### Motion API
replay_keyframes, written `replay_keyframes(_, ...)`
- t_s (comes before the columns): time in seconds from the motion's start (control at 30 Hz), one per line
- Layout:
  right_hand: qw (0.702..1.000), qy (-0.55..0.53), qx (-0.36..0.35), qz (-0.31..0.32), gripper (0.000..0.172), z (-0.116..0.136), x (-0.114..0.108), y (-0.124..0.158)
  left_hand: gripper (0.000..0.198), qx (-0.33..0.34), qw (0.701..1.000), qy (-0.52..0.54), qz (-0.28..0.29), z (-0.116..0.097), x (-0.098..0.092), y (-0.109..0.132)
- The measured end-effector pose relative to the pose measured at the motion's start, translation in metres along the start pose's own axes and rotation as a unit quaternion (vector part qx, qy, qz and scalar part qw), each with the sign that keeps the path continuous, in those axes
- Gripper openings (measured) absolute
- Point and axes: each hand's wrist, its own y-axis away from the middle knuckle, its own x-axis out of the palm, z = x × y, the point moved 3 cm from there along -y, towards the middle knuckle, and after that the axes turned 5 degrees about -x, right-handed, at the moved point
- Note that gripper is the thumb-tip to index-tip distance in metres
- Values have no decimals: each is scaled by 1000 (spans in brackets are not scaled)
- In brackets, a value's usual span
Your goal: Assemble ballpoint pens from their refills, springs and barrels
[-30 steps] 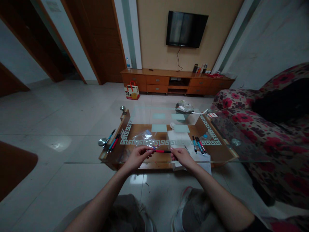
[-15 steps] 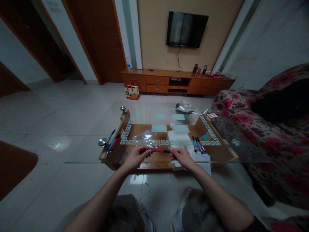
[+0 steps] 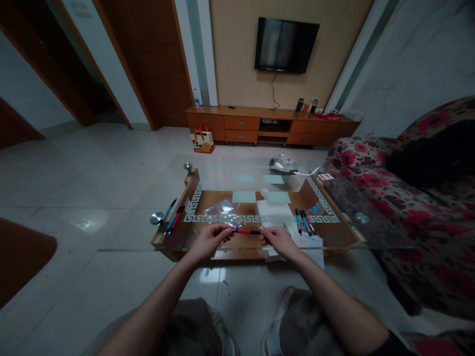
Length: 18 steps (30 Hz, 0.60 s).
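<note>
Right now both hands hold one pen (image 3: 247, 231) level above the near edge of the glass tabletop (image 3: 129, 232), roughly at its middle. The left hand (image 3: 210, 241) has its fingers (image 3: 226, 232) closed in a pinch on the pen's left end, where a bit of blue shows. The right hand (image 3: 279, 241) has its fingers (image 3: 264, 233) closed on the dark right end. The pen is red along the stretch between the two grips, and it runs parallel to the near edge. Whether it touches the glass cannot be told. Just beyond the left hand lies a clear bag (image 3: 222, 212), crumpled, on the tabletop. Beside the bag, beyond the right hand, lies white paper (image 3: 272, 212), which reaches down to the near edge under the right wrist. The left pens (image 3: 174, 217), a few in blue and red, lie slanted near the left edge, close to a round metal fitting (image 3: 156, 217). The right pens (image 3: 305, 221) lie side by side just right of the paper, pointing away from the near edge. A bowl (image 3: 282, 164) stands at the far edge. A flowered sofa (image 3: 408, 207) runs along the right edge. Across the tiled floor (image 3: 92, 168), a low cabinet (image 3: 237, 122) stands under a wall TV (image 3: 285, 44), with a red carrier (image 3: 203, 139) on the floor before it.
</note>
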Motion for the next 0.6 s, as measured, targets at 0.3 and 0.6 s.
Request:
replay_keyframes(0.3,1000,-6,-11,5,51,0,1,-1,37,3,1000,5,-3,0,0,0)
replay_keyframes(0.6,999,23,-24,9,55,6,1,0,39,7,1000,-12,-8,-1,0,0)
